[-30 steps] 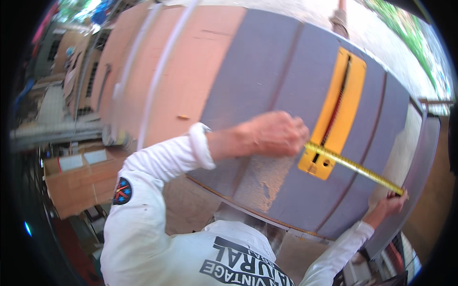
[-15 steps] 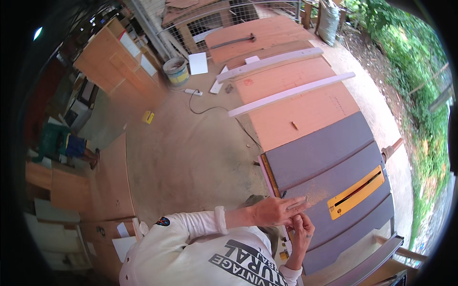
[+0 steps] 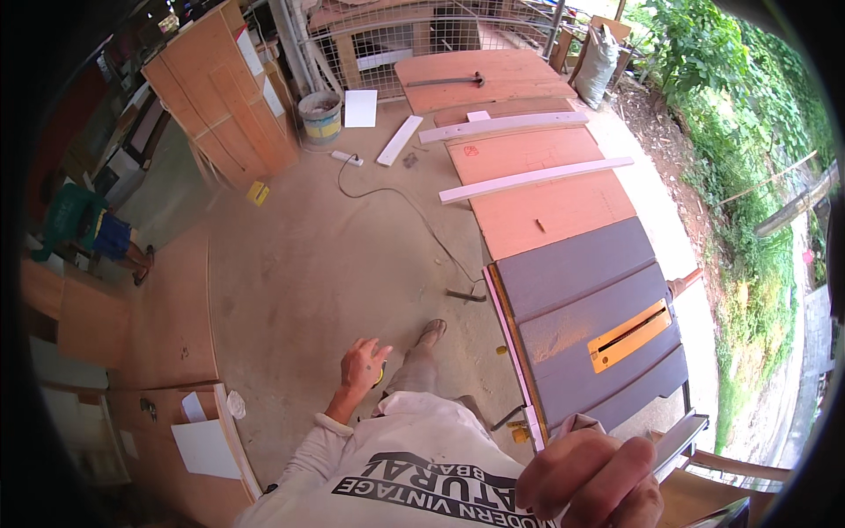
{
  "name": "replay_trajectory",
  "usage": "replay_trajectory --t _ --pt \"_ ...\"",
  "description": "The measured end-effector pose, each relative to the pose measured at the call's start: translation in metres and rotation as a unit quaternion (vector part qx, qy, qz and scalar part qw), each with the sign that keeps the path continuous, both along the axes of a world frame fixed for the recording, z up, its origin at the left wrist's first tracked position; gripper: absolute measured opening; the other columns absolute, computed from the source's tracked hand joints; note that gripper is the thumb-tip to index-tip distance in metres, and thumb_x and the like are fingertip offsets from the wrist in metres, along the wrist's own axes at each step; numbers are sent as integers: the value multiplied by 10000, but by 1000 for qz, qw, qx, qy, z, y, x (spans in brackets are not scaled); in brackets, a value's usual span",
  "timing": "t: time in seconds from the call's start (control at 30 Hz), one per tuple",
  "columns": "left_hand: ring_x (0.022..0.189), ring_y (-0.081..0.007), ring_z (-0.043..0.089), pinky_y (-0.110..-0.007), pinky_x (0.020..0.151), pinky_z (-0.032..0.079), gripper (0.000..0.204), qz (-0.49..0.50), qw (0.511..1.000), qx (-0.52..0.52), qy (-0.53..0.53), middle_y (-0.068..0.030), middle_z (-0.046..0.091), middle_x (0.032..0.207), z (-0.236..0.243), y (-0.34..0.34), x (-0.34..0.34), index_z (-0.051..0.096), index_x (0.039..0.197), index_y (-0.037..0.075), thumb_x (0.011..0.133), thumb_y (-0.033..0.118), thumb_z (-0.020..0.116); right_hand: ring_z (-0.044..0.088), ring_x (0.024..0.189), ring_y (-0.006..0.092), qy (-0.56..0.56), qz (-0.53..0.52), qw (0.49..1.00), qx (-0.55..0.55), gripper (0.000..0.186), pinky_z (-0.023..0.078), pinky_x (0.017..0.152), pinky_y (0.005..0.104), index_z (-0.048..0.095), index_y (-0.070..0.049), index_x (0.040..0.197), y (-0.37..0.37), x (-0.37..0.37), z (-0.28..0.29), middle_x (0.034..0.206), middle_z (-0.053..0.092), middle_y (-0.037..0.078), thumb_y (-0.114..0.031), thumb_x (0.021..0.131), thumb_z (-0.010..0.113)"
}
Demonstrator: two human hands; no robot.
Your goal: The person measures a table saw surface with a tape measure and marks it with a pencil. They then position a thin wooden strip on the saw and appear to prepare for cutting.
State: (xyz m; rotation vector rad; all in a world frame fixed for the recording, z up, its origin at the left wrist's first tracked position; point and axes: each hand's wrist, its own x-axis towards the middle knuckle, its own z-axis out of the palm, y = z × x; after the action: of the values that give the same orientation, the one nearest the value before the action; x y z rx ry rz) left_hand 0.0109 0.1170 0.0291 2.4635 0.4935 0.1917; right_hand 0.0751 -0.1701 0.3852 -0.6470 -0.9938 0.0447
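Observation:
My left hand is down beside my left leg, its fingers bent over a small yellow and black thing that shows only in part. Close to the camera at the lower right, my right hand is raised with curled fingers; anything inside them is hidden. To my right stands a table saw with a grey ribbed top. Its yellow insert plate has a long dark slot. Sawdust lies on the top beside the plate.
Beyond the saw, an orange-brown board carries two pale strips and a clamp. A cord crosses the floor from a power strip. A bucket stands near cabinets. Another person is at far left.
My hands, together over the saw top before, are now apart. The left has dropped to my left side; the right has risen toward the camera. The view has shifted, showing my leg and foot.

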Motion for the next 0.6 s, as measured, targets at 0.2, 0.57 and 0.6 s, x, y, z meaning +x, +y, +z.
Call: replay_trajectory --t 0.2,0.57,0.6 --pt "656 -211 678 -393 623 512 444 122 967 -222 15 -123 673 714 17 47 134 745 869 -40 950 396 731 589 699 270 -23 -29 999 17 91 482 489 348 695 34 904 22 29 22 929 541 135 -43 941 663" --pt "699 -199 684 -377 594 611 274 -25 833 -541 111 -59 641 828 44 60 511 702 957 56 838 289 786 607 673 270 -67 -108 990 61 457 496 500 353 659 12 801 85 162 27 922 548 118 -379 1033 619" --pt "703 -203 688 -377 577 607 232 -31 849 -515 113 -66 654 828 37 67 540 707 940 56 829 251 768 610 676 270 -64 -126 988 63 468 494 500 354 660 8 800 86 168 27 922 551 116 -397 1030 618"
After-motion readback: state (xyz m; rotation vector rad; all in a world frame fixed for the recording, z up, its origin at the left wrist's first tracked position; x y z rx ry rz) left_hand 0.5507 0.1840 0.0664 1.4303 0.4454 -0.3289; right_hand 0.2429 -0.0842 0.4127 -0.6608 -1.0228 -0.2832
